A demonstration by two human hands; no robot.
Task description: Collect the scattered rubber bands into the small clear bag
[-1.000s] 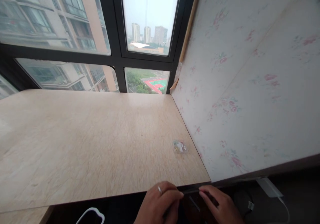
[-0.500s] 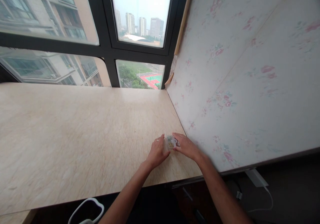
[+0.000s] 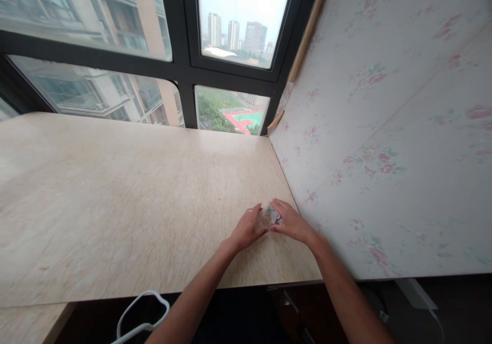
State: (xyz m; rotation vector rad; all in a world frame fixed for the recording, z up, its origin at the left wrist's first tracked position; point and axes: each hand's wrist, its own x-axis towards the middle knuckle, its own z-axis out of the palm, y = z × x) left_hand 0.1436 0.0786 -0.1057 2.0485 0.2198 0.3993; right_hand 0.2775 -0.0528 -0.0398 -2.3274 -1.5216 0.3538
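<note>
A small clear plastic box (image 3: pixel 272 215) with gold, green and pinkish bits inside is held low over the counter's right end, near the wall. My left hand (image 3: pixel 249 227) has its fingers and thumb curved round the box's left side; a ring shows on one finger. From the right, my right hand (image 3: pixel 291 224) grips the box between fingertips on the far side and thumb on the near side. My fingers hide part of the box, and its contents are too small to name. Whether its underside touches the counter I cannot tell.
The beige marbled counter (image 3: pixel 146 195) runs left under a dark-framed window (image 3: pixel 180 72). Floral wallpaper covers the wall (image 3: pixel 415 144) close on my right. Below the front edge are a white looped frame (image 3: pixel 165 308) and a white flat device with a cable (image 3: pixel 417 295).
My view has turned slightly, so the room sits differently in the picture. My hands are a little closer together round the box, which looks more tilted and shows less of its face.
</note>
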